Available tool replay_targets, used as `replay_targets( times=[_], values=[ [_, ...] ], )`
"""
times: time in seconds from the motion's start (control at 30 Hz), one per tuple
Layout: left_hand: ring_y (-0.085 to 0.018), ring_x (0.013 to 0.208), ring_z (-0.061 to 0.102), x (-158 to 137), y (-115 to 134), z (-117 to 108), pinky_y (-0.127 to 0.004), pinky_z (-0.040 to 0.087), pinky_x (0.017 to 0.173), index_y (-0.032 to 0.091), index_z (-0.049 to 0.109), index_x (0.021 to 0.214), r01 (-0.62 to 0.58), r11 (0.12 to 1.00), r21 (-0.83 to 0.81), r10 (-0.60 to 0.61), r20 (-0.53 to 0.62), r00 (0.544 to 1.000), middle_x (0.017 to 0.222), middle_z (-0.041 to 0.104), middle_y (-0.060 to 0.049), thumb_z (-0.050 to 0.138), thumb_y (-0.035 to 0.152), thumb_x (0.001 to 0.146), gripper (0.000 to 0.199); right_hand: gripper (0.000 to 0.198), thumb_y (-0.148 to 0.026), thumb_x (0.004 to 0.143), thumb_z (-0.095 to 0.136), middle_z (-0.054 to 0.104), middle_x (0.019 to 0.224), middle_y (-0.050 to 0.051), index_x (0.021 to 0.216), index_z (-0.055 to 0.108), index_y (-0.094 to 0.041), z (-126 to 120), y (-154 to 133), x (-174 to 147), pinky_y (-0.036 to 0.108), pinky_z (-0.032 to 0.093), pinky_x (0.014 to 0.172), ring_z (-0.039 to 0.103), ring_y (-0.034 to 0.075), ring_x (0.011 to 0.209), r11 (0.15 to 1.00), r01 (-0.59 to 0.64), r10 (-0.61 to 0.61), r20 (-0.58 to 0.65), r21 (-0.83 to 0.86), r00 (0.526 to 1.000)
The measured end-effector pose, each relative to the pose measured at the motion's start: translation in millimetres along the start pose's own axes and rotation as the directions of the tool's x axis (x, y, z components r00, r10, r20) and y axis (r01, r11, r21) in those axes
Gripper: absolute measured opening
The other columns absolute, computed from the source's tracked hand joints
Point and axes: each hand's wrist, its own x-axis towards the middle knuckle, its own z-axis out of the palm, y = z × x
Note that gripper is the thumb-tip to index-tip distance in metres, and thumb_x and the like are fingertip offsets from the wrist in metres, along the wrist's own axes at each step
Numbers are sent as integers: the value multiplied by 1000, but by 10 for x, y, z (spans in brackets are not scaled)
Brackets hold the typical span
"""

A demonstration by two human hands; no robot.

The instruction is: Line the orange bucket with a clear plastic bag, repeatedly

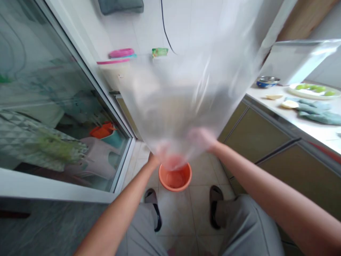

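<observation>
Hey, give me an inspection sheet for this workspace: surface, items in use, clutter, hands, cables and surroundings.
Surface: pale tiled floor underfoot; white counter at right.
Items in use: clear plastic bag, motion-blurred, overlapping the far side of an orange basin in view; contact cannot be told.
Clutter: on the counter, a small bowl, a plate with green pieces and a blue-green cloth.
Hands: left hand and right hand at the bag's lower part, both blurred; grip unclear.
Cables: one black cable against the white wall.
Surroundings: glass panel at left, cabinets at right.
</observation>
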Motion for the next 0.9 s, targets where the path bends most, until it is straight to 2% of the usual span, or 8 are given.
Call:
replay_targets(
  times=[0.07,0.13,0.2,0.27,0.43,0.67,0.77,0.9],
  values=[
    [-29,77,72,-356,-669,191,-41,55,73,22,74,67,103,994,19,-104,28,994,75,77,-9,68,39,76,20,23,-2,82,61,79,86,5,79,79,-17,414,85,-320,30,57,83,73,20,83,999,-35,32,105,25,994],
    [-26,74,70,-555,-1176,193,-37,55,73,21,70,67,259,966,-21,-259,22,966,70,74,-7,63,50,76,31,36,2,76,52,81,90,5,82,81,-18,703,173,-565,29,57,85,74,20,87,993,-73,60,146,92,988],
    [-23,73,67,-599,-1486,85,-33,52,71,20,70,69,370,926,-73,-371,2,929,71,73,-6,62,54,73,35,45,2,75,47,81,97,5,92,83,-19,809,238,-668,30,56,89,75,20,92,984,-95,79,110,153,991],
    [-22,76,66,-531,-1597,-49,-29,49,68,18,73,76,445,887,-123,-451,-26,892,80,75,-8,63,56,70,39,47,0,75,45,81,97,6,96,84,-19,759,263,-634,31,56,90,74,21,94,976,-105,97,52,189,994],
    [-19,84,66,-203,-1331,-253,-24,44,66,17,74,89,467,849,-246,-498,-80,864,102,77,-9,68,56,69,44,49,-1,74,45,81,99,5,99,84,-17,427,204,-386,29,55,92,73,21,99,955,-155,165,-19,253,986],
    [-18,76,68,87,-643,-528,-25,46,65,15,74,95,315,856,-411,-395,-125,910,79,74,-6,81,57,65,52,46,-2,74,52,81,104,5,104,84,-18,-103,-51,-331,27,56,87,72,18,95,917,-220,280,-142,334,949],
    [-15,68,64,141,-336,-698,-23,46,62,14,76,107,254,848,-465,-346,-124,930,71,70,-2,85,52,65,57,47,0,73,55,81,101,7,107,83,-16,-392,-252,-343,23,55,70,70,15,78,898,-257,334,-171,358,927],
    [-12,61,60,202,-73,-884,-20,43,56,15,76,116,246,812,-530,-332,-72,941,68,66,1,87,46,68,58,51,1,73,58,78,86,7,117,80,-11,-691,-487,-336,20,41,44,54,8,48,865,-328,414,-170,380,894]
  ],
)
